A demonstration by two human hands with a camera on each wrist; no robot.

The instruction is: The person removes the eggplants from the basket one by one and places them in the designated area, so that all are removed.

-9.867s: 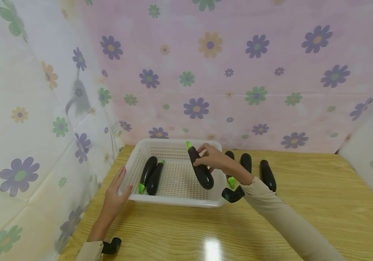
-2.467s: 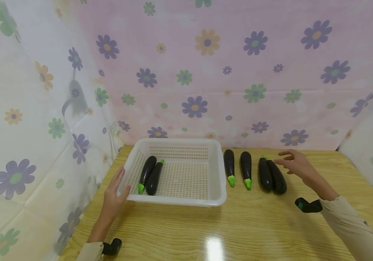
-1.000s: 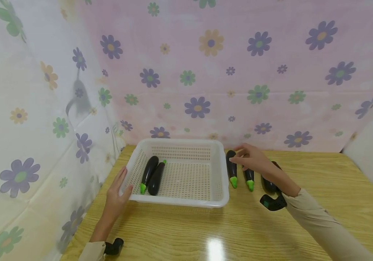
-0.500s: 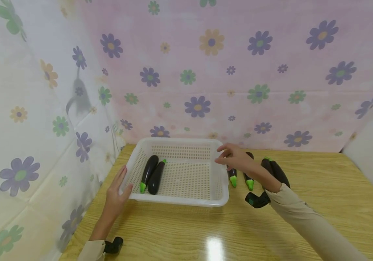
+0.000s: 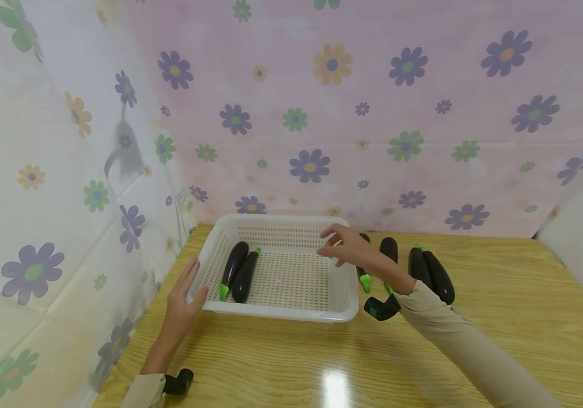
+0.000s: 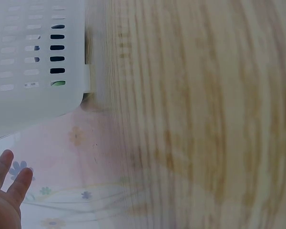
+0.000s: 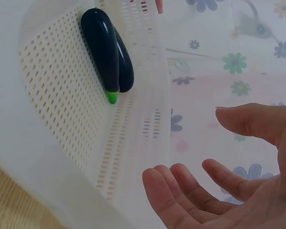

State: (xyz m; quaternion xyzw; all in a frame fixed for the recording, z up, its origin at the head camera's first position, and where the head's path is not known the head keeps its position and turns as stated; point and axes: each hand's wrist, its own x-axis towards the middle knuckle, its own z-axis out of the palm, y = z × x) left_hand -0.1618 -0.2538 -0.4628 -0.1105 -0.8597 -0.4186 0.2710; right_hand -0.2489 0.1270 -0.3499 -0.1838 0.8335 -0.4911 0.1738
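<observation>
A white perforated plastic basket point(image 5: 276, 313) stands on the wooden table. My left hand point(image 5: 181, 306) rests against its left side near the front corner, fingers extended. Inside the basket, at its left end, lie two dark eggplants point(image 5: 234, 263) point(image 5: 245, 277) with green stems, side by side. My right hand point(image 5: 350, 248) hovers over the basket's right end, fingers loosely bent and apart, holding nothing. To the right of the basket lie an eggplant point(image 5: 365, 274) partly hidden by that hand, another eggplant point(image 5: 389, 248) beside it, and a pair of eggplants point(image 5: 419, 269) point(image 5: 438, 277) touching each other.
Floral cloth point(image 5: 301, 113) hangs behind the table and along both sides. Each wrist carries a black camera point(image 5: 382, 307). Bare wood point(image 5: 506, 294) of the table extends in front of the basket and to the right of the eggplants.
Earlier my right hand held an eggplant over the basket; later that eggplant lay on the table at right. Since then the empty right hand has moved left over the basket. Left hand unchanged.
</observation>
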